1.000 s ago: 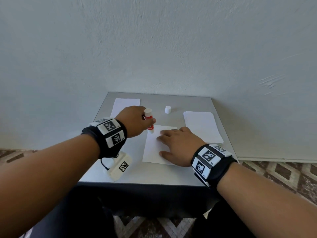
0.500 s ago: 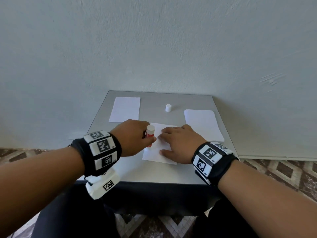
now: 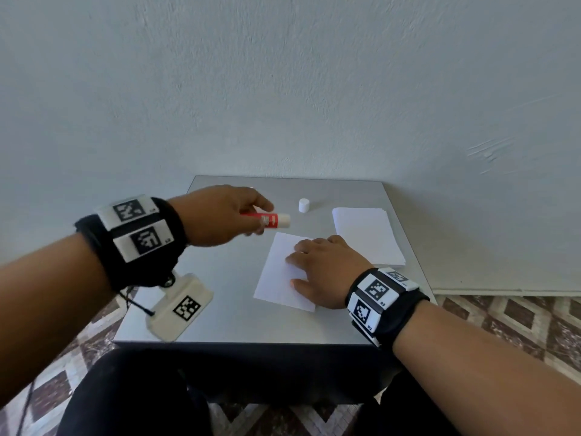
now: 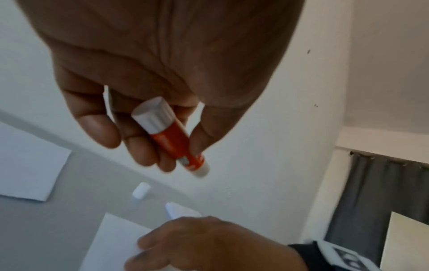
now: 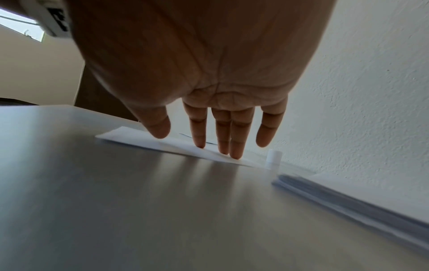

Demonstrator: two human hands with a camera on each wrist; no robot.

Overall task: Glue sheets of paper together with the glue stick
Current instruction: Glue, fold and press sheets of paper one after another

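My left hand (image 3: 262,218) hovers above the table's back left and pinches a red glue stick (image 3: 273,220) between thumb and fingers. The stick lies nearly level with its white glue end pointing right, off the paper. In the left wrist view the glue stick (image 4: 168,136) shows its white base knob towards the camera, held by the left hand (image 4: 171,148). My right hand (image 3: 294,262) lies flat on a white sheet (image 3: 276,278) in the middle. In the right wrist view its straight fingers (image 5: 236,144) press the sheet (image 5: 139,138). The white cap (image 3: 303,205) stands alone at the back.
A stack of white sheets (image 3: 366,236) lies at the right of the grey table (image 3: 226,278), close to its right edge. Another single sheet (image 4: 27,165) lies at the back left. A tagged white block (image 3: 182,306) hangs below my left wrist. The wall stands behind the table.
My left hand has lifted the glue stick off the sheet's left edge and carried it up and back, turning it from upright to nearly level. The right hand stays flat on the sheet.
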